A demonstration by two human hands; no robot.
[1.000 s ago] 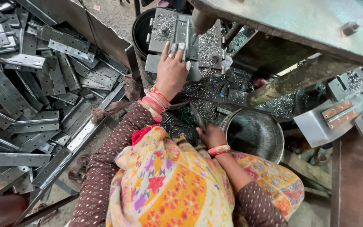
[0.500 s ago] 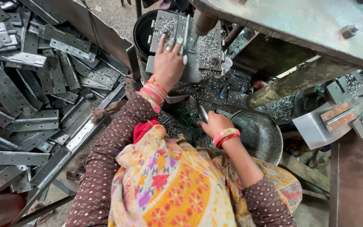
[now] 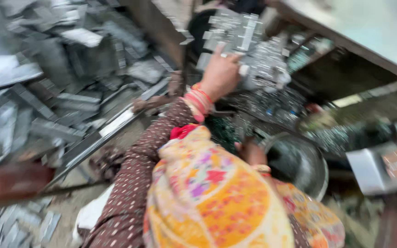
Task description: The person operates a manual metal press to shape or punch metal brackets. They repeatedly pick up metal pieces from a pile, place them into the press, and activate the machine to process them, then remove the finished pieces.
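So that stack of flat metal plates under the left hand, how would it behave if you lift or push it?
The metal plates look stiff and probably heavy for their size. Loosely piled, they may slide apart when the left hand pushes. Edges could be sharp, though blur hides detail.

pile left: flat grey metal strips and plates (image 3: 56,82), heaped loose and overlapping, blurred
long strip: one pale metal bar (image 3: 102,133) lying slantwise at the pile's edge
floor bottom left: more small grey metal pieces (image 3: 14,225) scattered on dusty ground
white scrap: pale cloth or paper (image 3: 90,213) on the floor, kind unclear
bench top right: grey slab surface (image 3: 368,32), edge running slantwise
under bench: dark recess (image 3: 341,78) with a bright strip (image 3: 354,98) of light
right edge: light grey metal bracket (image 3: 377,167) with reddish patches, blurred
bottom left edge: reddish-brown blurred shape (image 3: 5,183), cannot tell what
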